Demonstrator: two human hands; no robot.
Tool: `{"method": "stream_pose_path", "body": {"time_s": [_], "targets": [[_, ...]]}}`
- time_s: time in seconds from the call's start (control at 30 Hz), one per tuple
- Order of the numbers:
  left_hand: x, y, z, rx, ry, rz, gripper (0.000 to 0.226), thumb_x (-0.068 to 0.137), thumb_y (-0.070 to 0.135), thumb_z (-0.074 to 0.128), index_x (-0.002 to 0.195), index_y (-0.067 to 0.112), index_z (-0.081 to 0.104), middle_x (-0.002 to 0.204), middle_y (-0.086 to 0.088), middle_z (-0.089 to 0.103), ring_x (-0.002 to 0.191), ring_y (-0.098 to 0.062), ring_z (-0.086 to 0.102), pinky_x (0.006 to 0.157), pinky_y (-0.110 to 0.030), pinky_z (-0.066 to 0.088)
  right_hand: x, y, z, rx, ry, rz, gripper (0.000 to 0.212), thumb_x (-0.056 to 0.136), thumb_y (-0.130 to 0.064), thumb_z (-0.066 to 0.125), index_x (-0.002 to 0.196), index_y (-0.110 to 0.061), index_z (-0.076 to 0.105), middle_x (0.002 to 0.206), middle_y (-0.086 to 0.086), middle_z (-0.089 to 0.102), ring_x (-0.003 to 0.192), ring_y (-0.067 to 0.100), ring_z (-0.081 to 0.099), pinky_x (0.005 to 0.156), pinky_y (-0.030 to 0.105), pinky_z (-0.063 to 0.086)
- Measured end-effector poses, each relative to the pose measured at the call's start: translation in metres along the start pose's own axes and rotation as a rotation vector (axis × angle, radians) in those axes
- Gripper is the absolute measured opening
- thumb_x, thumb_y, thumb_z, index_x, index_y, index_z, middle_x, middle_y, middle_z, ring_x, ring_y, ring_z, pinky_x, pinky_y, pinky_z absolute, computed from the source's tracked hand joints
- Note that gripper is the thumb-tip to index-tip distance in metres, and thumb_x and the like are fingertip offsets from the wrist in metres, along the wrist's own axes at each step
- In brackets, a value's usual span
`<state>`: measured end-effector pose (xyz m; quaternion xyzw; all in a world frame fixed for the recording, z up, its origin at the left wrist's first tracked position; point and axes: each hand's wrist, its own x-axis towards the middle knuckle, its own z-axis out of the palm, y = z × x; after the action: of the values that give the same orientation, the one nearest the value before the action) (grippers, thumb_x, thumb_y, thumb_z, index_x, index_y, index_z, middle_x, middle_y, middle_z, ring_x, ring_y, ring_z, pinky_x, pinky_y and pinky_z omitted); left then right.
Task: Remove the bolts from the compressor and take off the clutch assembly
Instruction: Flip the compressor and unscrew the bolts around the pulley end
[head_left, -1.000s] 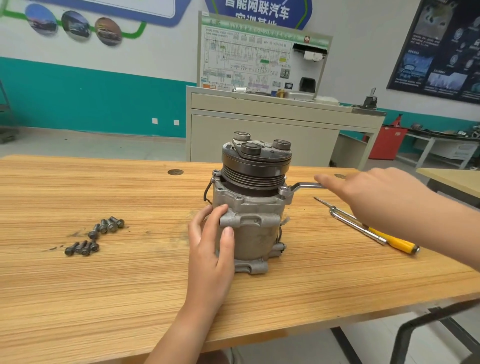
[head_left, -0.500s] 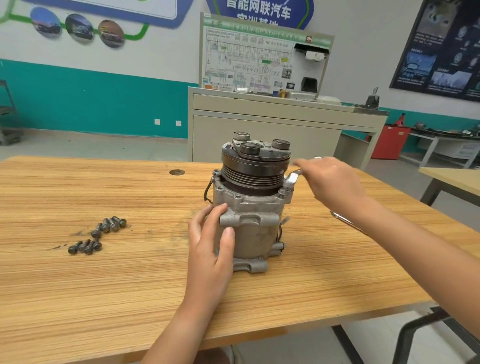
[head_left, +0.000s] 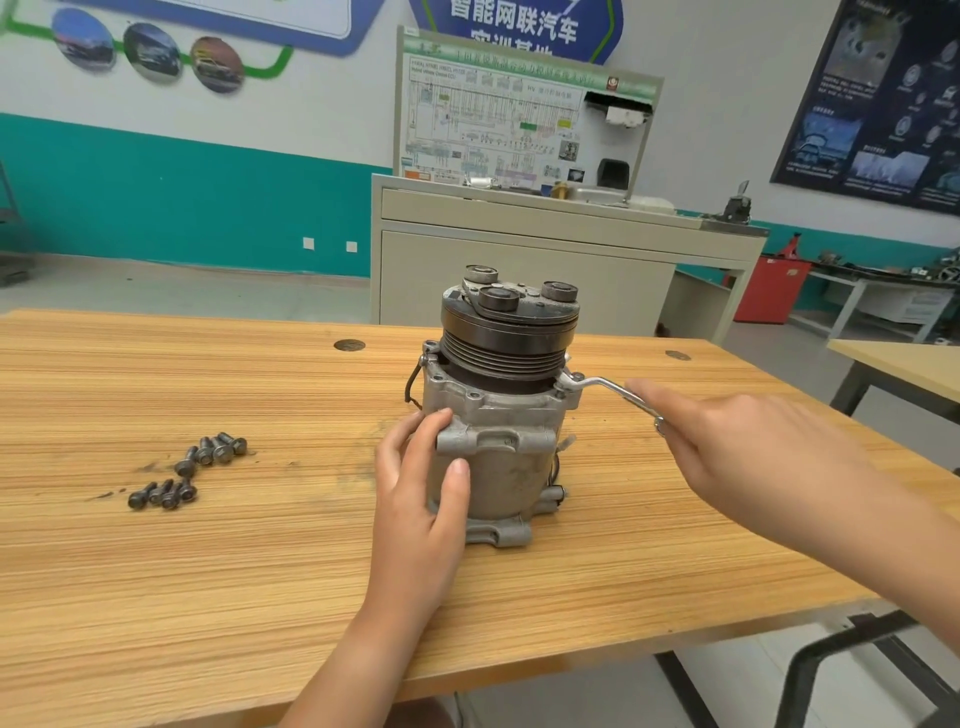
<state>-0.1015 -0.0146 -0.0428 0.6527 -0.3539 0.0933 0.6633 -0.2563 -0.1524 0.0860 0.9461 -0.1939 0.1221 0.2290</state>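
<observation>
The right hand (head_left: 727, 441), fingers curled round the offset wrench (head_left: 602, 385), has swung it back out rightward while the left hand (head_left: 421, 483) clasps the compressor (head_left: 498, 467) upright at the middle of the table (head_left: 208, 597): another turn on the bolt under its ring, I'd say, clutch assembly (head_left: 506, 332) not yet off.

The compressor (head_left: 498, 467) is dull silver-grey, mottled with darker grime; its clutch (head_left: 506, 332) is black with ribbed grooves. The bolts (head_left: 187, 470) are dark grey and the wrench (head_left: 602, 385) bright silver. The table (head_left: 208, 571) is pale honey wood with fine streaked grain; the wall (head_left: 182, 197) is white above a teal band.
</observation>
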Motion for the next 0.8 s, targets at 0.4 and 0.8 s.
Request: {"method": "stream_pose_path", "body": {"time_s": [0.4,0.8], "targets": [[0.000,-0.001,0.001,0.002,0.003,0.001,0.034,0.085,0.032,0.043,0.113,0.051,0.043,0.132,0.009,0.036,0.117,0.023,0.027,0.086,0.007,0.021,-0.003,-0.049,-0.032,-0.313,-0.277,0.012,0.076,0.084,0.009,0.039,0.144,0.003,-0.007,0.061,0.005,0.026,0.045,0.017,0.024,0.036,0.026,0.017],[0.000,0.000,0.002,-0.004,0.016,0.020,0.036,0.084,0.030,0.044,0.114,0.051,0.041,0.133,0.006,0.036,0.117,0.024,0.026,0.085,0.007,0.021,0.015,-0.011,-0.027,-0.396,-0.111,-0.071,0.076,0.090,-0.002,0.037,0.146,-0.023,-0.009,0.065,-0.007,0.037,0.047,0.010,0.032,0.037,0.024,0.021]]}}
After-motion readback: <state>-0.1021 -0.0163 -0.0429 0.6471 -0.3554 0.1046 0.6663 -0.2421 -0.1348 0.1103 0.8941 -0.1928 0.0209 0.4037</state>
